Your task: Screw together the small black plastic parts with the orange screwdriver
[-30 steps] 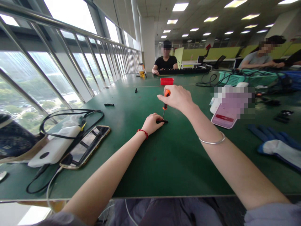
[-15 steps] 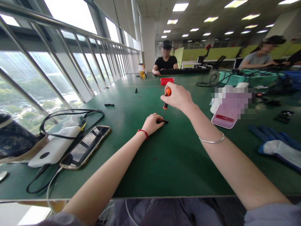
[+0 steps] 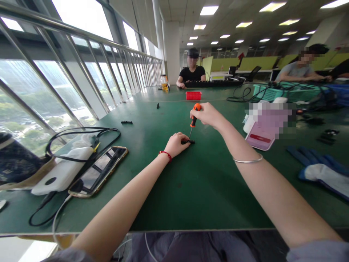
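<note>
On the green table [image 3: 174, 189], my left hand [image 3: 176, 144] pinches a small black part [image 3: 192, 142] and holds it flat against the surface. Only the right end of that part shows; the fingers hide the rest. My right hand [image 3: 208, 114] grips a screwdriver [image 3: 196, 107] with an orange and black handle by its side. The screwdriver leans slightly, its thin shaft running down to the black part beside my left fingertips. Whether the tip sits in a screw is too small to tell.
A red box [image 3: 193, 95] stands farther back. Two small black pieces [image 3: 127, 122] [image 3: 157, 106] lie to the left. Phones [image 3: 98, 171] [image 3: 261, 137] flank my arms, with cables and a power bank [image 3: 64, 171] left, a glove [image 3: 324, 171] right. People sit beyond, near a teal basket [image 3: 268, 92].
My right hand has shifted slightly right and down, and its fingers have moved to the side of the handle, exposing the handle's top. My left hand stays on the black part.
</note>
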Demonstrator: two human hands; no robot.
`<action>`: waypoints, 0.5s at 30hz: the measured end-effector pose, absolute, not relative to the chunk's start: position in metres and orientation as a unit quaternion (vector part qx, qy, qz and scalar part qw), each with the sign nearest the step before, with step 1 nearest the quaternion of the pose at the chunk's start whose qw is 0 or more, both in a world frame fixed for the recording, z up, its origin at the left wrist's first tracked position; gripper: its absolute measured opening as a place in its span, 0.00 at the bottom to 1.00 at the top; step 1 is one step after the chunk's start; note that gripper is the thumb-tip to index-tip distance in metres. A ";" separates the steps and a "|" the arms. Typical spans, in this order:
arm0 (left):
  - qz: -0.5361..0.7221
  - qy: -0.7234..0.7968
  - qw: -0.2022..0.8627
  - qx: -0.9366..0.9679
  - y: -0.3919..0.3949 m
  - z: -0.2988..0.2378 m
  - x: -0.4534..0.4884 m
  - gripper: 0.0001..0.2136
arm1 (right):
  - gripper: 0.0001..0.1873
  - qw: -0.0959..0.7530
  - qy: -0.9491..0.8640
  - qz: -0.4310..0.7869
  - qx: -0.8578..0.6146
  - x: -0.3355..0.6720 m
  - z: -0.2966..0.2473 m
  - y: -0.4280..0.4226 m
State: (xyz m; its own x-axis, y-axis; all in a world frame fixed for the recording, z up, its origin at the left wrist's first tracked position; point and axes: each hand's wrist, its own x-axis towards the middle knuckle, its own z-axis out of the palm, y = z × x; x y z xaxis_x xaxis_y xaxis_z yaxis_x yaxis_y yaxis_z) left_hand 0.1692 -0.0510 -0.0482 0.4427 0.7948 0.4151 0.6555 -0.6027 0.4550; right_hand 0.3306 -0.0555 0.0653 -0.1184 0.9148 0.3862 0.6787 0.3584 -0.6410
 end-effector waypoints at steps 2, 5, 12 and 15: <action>0.306 0.433 0.128 0.838 -0.050 -0.048 0.168 0.05 | 0.10 0.421 -0.715 0.191 -0.524 0.341 0.061 -0.053; 0.308 0.430 0.156 0.835 -0.049 -0.047 0.168 0.06 | 0.11 0.477 -0.716 0.151 -0.488 0.353 0.043 -0.056; 0.368 0.420 0.157 0.814 -0.053 -0.041 0.167 0.04 | 0.13 0.295 -0.795 0.063 -0.526 0.347 -0.029 -0.082; 0.381 0.409 0.139 0.818 -0.057 -0.038 0.167 0.04 | 0.12 0.317 -0.782 0.053 -0.535 0.344 -0.035 -0.085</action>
State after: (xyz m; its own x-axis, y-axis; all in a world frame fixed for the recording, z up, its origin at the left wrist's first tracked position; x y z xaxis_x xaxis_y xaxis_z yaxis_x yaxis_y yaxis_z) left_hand 0.1672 -0.0570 -0.0384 0.3760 0.7743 0.5090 0.5624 -0.6272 0.5388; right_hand 0.3441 -0.0848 -0.0345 -0.2274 0.8694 0.4387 0.8017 0.4228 -0.4224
